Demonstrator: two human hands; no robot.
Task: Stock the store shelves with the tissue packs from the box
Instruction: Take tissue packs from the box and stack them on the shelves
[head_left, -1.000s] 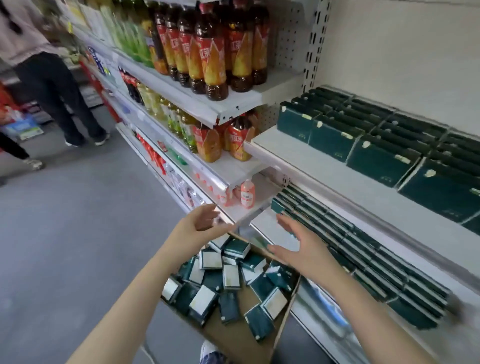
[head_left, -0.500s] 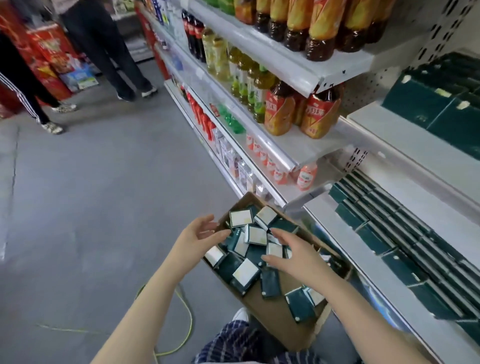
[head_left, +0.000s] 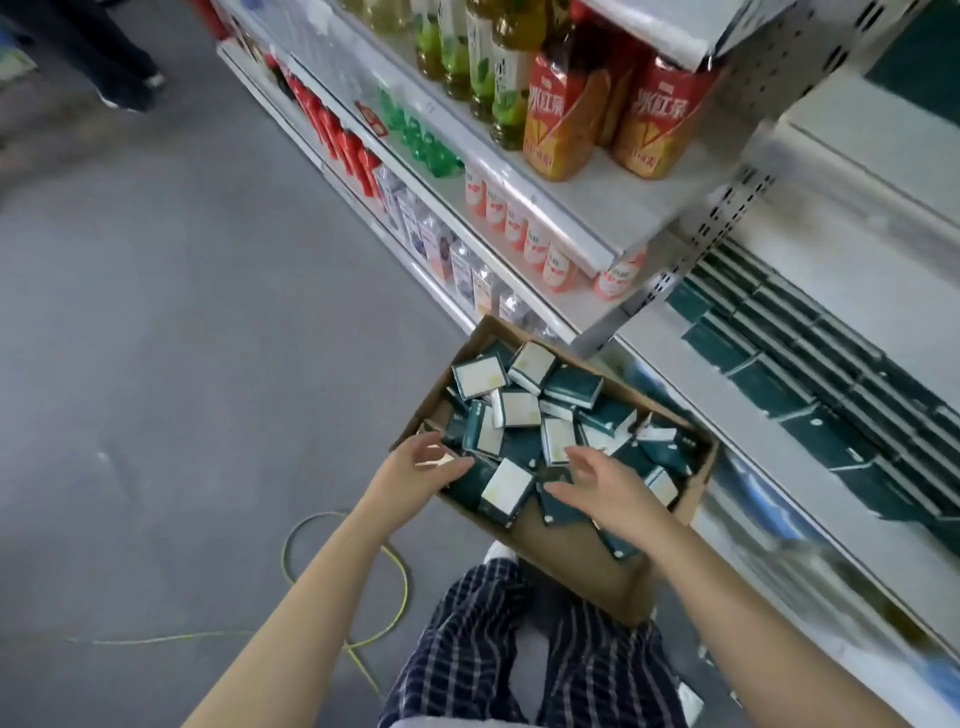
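A brown cardboard box (head_left: 582, 566) stands on the floor beside the shelving, holding several loose dark green and white tissue packs (head_left: 524, 410) in a jumble. My left hand (head_left: 415, 470) hovers at the box's left rim with spread, relaxed fingers, holding nothing. My right hand (head_left: 602, 486) is over the packs in the box's middle, fingers spread above them, gripping nothing. Rows of the same green packs (head_left: 810, 384) line the low white shelf (head_left: 779, 452) to the right.
Bottled drinks (head_left: 566, 104) and small pink bottles (head_left: 535, 244) fill the shelves at the top. A yellow cable (head_left: 311, 525) loops on the grey floor at left. Another person's legs (head_left: 119, 62) stand far up the aisle. My plaid trousers (head_left: 498, 644) are below the box.
My view has dropped from the shelves to the box. Both hands have come down from shelf height to just over the packs in the box.
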